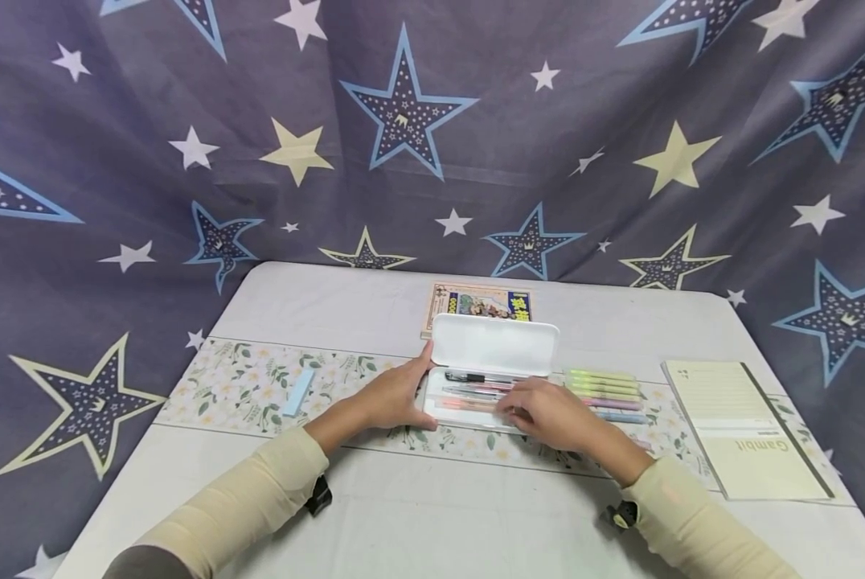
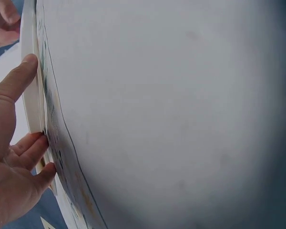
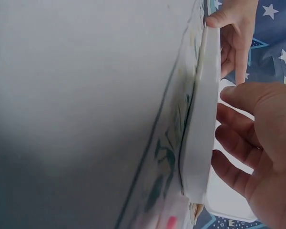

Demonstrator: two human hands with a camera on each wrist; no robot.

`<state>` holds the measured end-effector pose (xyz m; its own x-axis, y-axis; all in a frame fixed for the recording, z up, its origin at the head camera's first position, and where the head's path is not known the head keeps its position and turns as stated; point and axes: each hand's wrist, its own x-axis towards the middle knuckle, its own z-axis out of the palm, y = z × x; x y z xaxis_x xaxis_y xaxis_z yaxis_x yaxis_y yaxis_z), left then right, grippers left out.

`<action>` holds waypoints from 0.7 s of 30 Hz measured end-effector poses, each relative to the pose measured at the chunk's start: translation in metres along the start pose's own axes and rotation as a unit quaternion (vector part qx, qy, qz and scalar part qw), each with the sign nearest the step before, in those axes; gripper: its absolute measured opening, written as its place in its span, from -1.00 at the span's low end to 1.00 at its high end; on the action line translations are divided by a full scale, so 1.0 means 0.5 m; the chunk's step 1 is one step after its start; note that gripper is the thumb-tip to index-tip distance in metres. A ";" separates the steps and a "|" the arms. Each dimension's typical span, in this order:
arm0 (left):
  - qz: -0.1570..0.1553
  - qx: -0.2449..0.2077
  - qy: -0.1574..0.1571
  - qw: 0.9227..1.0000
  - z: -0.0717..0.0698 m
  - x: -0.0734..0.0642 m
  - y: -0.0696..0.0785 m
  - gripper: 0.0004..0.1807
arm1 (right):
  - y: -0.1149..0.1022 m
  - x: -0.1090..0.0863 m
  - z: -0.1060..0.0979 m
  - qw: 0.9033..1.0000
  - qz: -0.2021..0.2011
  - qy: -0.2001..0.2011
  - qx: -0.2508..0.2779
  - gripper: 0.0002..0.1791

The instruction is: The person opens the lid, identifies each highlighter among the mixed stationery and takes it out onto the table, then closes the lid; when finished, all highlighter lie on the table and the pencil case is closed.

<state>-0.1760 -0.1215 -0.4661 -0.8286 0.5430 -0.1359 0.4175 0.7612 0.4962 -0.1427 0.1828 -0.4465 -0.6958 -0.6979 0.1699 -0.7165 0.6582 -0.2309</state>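
Note:
An open white pencil case [image 1: 469, 419] lies mid-table, its lid [image 1: 495, 344] tilted up at the back. Inside are several pens, among them a black one [image 1: 469, 377] and pinkish ones [image 1: 461, 404]. My left hand [image 1: 396, 394] grips the case's left end, thumb along the front wall and fingers round the end. Over the right part of the case, my right hand [image 1: 548, 412] has its loosely bent fingers down among the pens. In the right wrist view the thumb of that hand [image 3: 271, 129] stands apart from the fingers, and their tips are at the case's rim.
Several highlighters [image 1: 606, 384] in yellow, pink, purple and blue lie right of the case. Farther right is a cream notebook [image 1: 751, 434]. A light blue strip [image 1: 299, 392] rests on the floral band at left. Behind the lid is an illustrated book [image 1: 479, 300].

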 end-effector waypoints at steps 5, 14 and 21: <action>0.001 -0.003 0.001 1.000 -0.001 -0.002 0.001 0.58 | -0.010 0.001 0.003 1.000 0.001 0.004 0.000 -0.80; 0.004 -0.001 0.003 1.000 0.002 -0.003 0.000 0.57 | -0.020 0.013 0.019 1.000 -0.009 0.014 -0.011 -0.85; 0.004 0.000 0.004 1.000 0.001 -0.001 0.000 0.59 | -0.021 0.017 0.020 1.000 0.003 0.018 -0.005 -0.85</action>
<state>-0.1755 -0.1214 -0.4663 -0.8282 0.5462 -0.1252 0.4237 0.7566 0.4981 -0.1405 0.1669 -0.4521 -0.7015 -0.6835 0.2019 -0.7124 0.6653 -0.2232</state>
